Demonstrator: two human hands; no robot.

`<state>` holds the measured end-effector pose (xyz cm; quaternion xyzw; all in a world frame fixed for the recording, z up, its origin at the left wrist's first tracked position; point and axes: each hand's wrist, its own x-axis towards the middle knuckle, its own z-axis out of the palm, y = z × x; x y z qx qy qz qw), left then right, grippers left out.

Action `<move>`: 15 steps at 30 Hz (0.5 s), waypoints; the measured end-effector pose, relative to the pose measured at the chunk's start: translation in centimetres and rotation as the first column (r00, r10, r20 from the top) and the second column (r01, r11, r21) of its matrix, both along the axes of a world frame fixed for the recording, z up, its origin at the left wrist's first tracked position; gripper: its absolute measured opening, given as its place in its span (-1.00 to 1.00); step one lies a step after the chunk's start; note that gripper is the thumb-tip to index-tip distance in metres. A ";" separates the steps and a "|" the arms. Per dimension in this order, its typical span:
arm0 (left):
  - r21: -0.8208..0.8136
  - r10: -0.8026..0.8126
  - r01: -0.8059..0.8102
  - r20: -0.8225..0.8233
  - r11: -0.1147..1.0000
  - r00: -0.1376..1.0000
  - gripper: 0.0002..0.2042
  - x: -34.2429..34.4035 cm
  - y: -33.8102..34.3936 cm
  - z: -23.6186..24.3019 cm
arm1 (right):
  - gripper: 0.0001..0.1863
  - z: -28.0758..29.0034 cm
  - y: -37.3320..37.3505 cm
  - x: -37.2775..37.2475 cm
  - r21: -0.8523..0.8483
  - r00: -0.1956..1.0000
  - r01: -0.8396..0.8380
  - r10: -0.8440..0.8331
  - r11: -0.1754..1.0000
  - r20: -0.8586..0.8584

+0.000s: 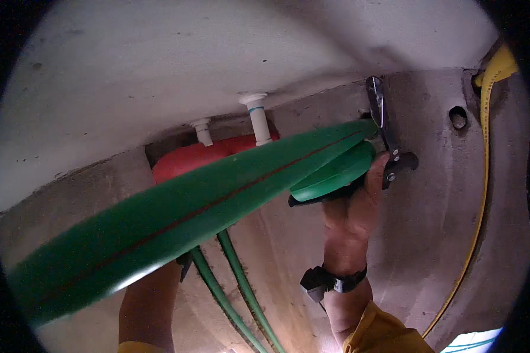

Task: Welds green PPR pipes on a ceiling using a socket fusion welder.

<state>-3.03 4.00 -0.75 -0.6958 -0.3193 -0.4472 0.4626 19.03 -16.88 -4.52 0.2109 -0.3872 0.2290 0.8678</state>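
Note:
A long green pipe (212, 206) with a red stripe runs diagonally from lower left to upper right. My right hand (362, 197) grips a black hand tool (407, 160) with a green rounded part (330, 173) and an upright metal blade (378, 100) beside the pipe's far end. A black strap with a small box circles that wrist. My left hand is hidden behind the pipe; its forearm (150, 303) rises from the lower edge, beside a dark piece I cannot make out.
A white overhead surface (129, 53) meets a grey wall (436, 235). Two white pipe stubs (259, 122) stand by a red curved object (182, 159). Two thinner green pipes (209, 279) run along the wall. A round hole (458, 117) and yellow tape or hose (484, 176) are at the right.

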 end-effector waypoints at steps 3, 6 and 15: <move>0.166 0.140 -0.139 0.007 0.976 0.990 -0.50 0.8 -1.0 0.0 | -0.48 -0.3 0.4 0.0 0.036 1.000 0.010 -0.010 0.999 0.001; 0.013 0.037 -0.038 0.059 0.999 0.998 -0.49 0.8 -1.2 0.3 | -0.47 -2.4 0.3 -0.1 -0.095 0.999 0.000 -0.003 0.995 -0.035; 0.575 0.199 -0.111 -0.093 0.810 0.976 -0.43 -2.3 1.7 0.4 | -0.51 -13.4 -7.0 -3.9 -0.003 0.715 -0.666 0.639 0.746 0.283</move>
